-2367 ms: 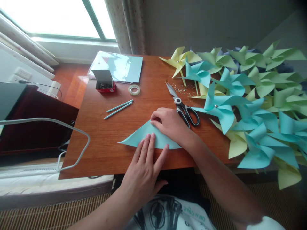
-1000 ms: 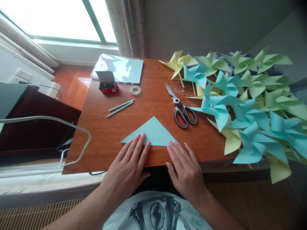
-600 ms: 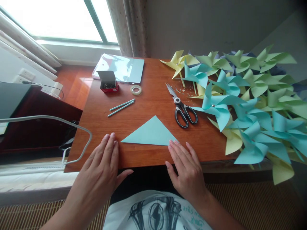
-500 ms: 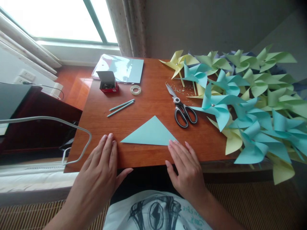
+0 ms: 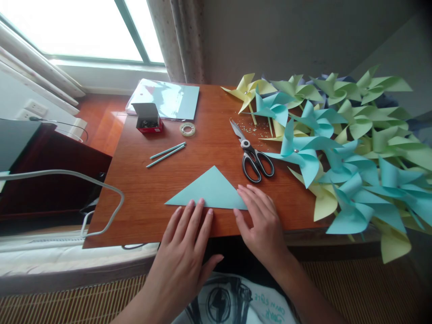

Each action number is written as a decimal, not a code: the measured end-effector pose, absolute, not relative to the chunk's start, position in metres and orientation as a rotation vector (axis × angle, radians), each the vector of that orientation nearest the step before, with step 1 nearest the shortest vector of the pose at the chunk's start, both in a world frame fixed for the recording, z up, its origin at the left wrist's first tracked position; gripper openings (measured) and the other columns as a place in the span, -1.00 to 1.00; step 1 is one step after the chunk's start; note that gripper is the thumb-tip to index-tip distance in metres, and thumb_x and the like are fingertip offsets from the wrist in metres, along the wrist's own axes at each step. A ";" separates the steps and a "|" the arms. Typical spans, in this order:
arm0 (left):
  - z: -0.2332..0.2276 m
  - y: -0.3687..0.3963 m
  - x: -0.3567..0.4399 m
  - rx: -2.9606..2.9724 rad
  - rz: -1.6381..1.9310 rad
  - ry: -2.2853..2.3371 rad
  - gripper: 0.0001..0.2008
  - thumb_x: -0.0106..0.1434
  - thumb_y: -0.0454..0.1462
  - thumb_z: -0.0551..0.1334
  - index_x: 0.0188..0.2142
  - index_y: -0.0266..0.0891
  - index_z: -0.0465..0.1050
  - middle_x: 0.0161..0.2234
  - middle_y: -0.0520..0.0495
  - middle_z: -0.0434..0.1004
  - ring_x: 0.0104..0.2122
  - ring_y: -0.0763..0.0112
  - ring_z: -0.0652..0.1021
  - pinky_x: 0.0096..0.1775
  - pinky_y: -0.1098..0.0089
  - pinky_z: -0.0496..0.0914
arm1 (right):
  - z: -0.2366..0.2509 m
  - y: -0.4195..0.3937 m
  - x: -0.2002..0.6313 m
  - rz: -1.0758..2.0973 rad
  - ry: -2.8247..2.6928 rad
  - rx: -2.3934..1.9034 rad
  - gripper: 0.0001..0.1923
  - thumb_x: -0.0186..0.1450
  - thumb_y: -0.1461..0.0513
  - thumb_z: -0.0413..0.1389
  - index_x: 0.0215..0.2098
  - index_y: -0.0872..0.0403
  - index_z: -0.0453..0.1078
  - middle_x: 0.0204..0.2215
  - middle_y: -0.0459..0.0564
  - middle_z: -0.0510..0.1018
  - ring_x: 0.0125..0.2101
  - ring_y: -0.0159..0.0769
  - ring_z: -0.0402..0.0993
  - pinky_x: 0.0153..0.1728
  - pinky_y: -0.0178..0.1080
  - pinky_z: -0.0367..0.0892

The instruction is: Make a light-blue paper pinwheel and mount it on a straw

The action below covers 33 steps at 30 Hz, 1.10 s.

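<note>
The table (image 5: 141, 198) is reddish wood with a smooth, faintly glossy finish. On it, near its front edge, the folded triangle (image 5: 209, 191) is matt blue paper. The scissors (image 5: 251, 150) behind that have metal blades and glossy black plastic handles.

One camera only — it sits on my head and looks forward and down over the worktop (image 5: 141, 180), close enough that my forearms enter from the bottom edge of the frame. The worktop fills the middle, its near edge low in the frame, its far edge against the wall. The window (image 5: 77, 27) lies in the upper left — the pinwheels (image 5: 337, 144) crowd the right side. My shirt shows at bottom centre.
</note>
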<state>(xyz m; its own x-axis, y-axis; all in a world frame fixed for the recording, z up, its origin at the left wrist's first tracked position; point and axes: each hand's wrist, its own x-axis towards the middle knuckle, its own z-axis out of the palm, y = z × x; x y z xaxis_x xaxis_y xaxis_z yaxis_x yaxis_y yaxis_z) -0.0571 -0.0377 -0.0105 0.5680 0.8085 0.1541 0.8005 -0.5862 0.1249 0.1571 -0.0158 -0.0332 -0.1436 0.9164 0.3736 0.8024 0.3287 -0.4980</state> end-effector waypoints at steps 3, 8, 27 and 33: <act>-0.014 -0.038 -0.056 2.748 0.281 1.400 -0.24 0.34 0.07 0.18 0.35 -0.41 0.21 0.37 -0.46 0.19 0.34 -0.26 0.24 0.29 -0.10 0.12 | -0.030 -0.015 0.153 0.293 -1.906 -1.452 -0.58 0.36 0.39 0.13 0.18 0.11 0.35 0.06 0.17 0.59 0.13 -0.02 0.45 0.15 0.08 0.38; -0.013 -0.034 -0.057 2.741 0.309 1.320 -0.23 0.33 -0.04 0.26 0.37 -0.43 0.14 0.39 -0.50 0.13 0.36 -0.26 0.20 0.29 -0.13 0.13 | -0.017 -0.018 0.148 0.491 -1.675 -1.360 -0.66 0.34 0.45 0.14 0.04 0.06 0.45 -0.24 0.04 0.60 -0.17 -0.24 0.55 -0.10 -0.19 0.51; 0.004 -0.018 -0.085 2.736 0.815 0.912 -0.74 0.45 -0.42 0.12 0.02 -0.31 0.53 0.02 -0.15 0.66 0.12 0.20 0.55 0.25 0.05 0.27 | 0.009 -0.032 0.150 0.206 -2.186 -1.147 -0.74 0.33 0.35 0.17 -0.02 0.19 0.51 -0.06 0.15 0.65 -0.06 -0.04 0.50 -0.02 0.03 0.39; 0.000 -0.004 -0.094 2.783 0.699 0.768 -0.79 0.42 -0.41 0.17 -0.08 -0.15 0.54 0.00 0.01 0.68 0.15 0.24 0.54 0.36 -0.03 0.15 | 0.014 -0.016 0.150 0.128 -2.351 -1.185 -0.74 0.37 0.35 0.09 -0.01 0.14 0.51 0.05 0.11 0.63 0.02 -0.02 0.48 0.05 0.10 0.33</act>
<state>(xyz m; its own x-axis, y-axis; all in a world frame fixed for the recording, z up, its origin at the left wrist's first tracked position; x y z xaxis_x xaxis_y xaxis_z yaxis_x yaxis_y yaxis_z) -0.0936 -0.0037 -0.0001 0.7571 0.5211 0.3939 0.4412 -0.8526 0.2799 0.1501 -0.0163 0.0138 -0.4961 0.7753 0.3909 0.7285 0.6166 -0.2985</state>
